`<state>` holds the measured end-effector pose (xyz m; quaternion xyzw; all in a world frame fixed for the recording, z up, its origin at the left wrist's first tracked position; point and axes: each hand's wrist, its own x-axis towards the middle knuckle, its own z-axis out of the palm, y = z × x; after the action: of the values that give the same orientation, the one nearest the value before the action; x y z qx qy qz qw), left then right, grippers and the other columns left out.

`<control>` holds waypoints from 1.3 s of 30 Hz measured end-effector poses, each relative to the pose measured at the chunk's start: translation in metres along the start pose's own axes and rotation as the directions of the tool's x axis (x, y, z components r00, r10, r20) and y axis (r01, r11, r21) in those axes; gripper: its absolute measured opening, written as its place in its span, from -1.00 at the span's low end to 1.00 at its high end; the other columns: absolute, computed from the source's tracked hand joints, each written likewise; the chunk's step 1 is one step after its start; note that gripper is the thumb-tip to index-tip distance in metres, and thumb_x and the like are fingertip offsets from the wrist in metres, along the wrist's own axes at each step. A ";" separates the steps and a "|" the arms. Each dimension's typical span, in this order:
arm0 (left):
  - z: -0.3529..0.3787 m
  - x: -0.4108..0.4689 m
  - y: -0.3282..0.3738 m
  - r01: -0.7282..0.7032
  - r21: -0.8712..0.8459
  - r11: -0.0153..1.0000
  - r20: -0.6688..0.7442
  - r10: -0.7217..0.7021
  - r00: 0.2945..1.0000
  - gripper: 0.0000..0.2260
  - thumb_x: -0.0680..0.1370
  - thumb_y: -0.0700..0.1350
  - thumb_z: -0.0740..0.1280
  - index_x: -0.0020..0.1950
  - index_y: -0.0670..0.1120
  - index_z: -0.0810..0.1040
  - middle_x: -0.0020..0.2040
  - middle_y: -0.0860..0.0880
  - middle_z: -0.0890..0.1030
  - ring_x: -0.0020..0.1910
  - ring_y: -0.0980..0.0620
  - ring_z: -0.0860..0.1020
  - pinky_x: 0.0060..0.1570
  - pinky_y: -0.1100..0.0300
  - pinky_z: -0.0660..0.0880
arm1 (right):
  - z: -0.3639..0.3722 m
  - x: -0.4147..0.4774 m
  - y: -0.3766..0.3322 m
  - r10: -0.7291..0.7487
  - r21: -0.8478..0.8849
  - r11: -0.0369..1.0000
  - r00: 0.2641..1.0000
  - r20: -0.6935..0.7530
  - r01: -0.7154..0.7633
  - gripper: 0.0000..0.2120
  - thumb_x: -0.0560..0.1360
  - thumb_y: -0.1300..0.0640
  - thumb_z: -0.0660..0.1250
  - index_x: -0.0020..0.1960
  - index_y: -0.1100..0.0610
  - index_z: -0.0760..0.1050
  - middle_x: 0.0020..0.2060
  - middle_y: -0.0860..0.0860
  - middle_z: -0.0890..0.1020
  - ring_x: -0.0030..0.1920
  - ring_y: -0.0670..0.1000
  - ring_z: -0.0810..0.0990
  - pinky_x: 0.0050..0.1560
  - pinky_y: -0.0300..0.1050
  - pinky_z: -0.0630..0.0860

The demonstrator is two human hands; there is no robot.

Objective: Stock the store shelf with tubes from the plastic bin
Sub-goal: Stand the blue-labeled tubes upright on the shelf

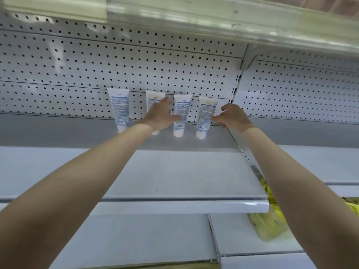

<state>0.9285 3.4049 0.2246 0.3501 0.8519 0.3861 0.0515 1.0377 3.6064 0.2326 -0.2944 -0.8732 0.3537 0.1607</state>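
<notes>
White tubes [153,98] in both hands [159,116] [233,117]

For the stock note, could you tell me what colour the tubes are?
White tubes with blue print; head view.

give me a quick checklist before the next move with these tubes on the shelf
1. first tube and third tube stand cap-down against the pegboard: ok
2. left hand covers second tube; grip: cannot tell
3. right hand thumb touches fourth tube: ok
4. right hand holding another tube: cannot tell
5. shelf room in front of the row: ok
</notes>
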 end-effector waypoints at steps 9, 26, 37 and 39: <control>-0.034 -0.067 -0.019 0.070 0.232 0.970 0.199 -0.118 0.973 -0.41 0.44 0.11 0.40 0.38 -0.12 0.36 0.20 -0.04 0.49 0.24 -0.06 0.45 0.11 0.18 0.37 | 0.025 -0.081 -0.031 -0.018 -0.152 0.987 0.976 0.216 0.052 -0.58 0.41 0.09 0.45 0.20 0.23 0.48 0.02 0.12 0.59 -0.16 0.07 0.60 -0.01 -0.06 0.55; -0.189 -0.316 -0.159 0.118 0.160 0.980 0.254 -0.157 0.954 -0.38 0.42 0.11 0.43 0.37 -0.14 0.36 0.26 -0.14 0.52 0.09 -0.05 0.50 0.11 0.12 0.43 | 0.204 -0.306 -0.178 -0.126 -0.135 0.970 0.895 0.428 0.201 -0.58 0.45 0.04 0.41 0.23 0.20 0.45 0.04 0.10 0.60 -0.11 0.04 0.63 -0.08 -0.08 0.55; -0.165 -0.432 -0.309 0.408 0.113 0.906 0.333 -0.421 0.844 -0.45 0.42 0.08 0.44 0.31 -0.16 0.42 0.10 -0.09 0.56 0.00 0.00 0.50 0.02 0.22 0.40 | 0.367 -0.380 -0.149 0.027 -0.150 0.984 0.760 0.649 0.093 -0.56 0.46 0.02 0.39 0.24 0.22 0.44 0.05 0.10 0.59 -0.11 0.03 0.60 -0.27 -0.25 0.44; -0.149 -0.448 -0.335 0.480 0.087 0.873 0.355 -0.478 0.804 -0.44 0.41 0.08 0.45 0.31 -0.16 0.42 0.11 -0.11 0.58 -0.01 -0.01 0.51 0.00 0.22 0.39 | 0.396 -0.388 -0.128 0.078 -0.160 0.986 0.722 0.687 0.046 -0.56 0.45 0.01 0.40 0.23 0.22 0.45 0.07 0.13 0.59 -0.05 0.07 0.60 -0.17 -0.18 0.48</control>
<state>1.0242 2.8746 0.0141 0.1891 0.8864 0.2915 0.3058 1.0933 3.0817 0.0194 -0.1613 -0.8937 0.3655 -0.2043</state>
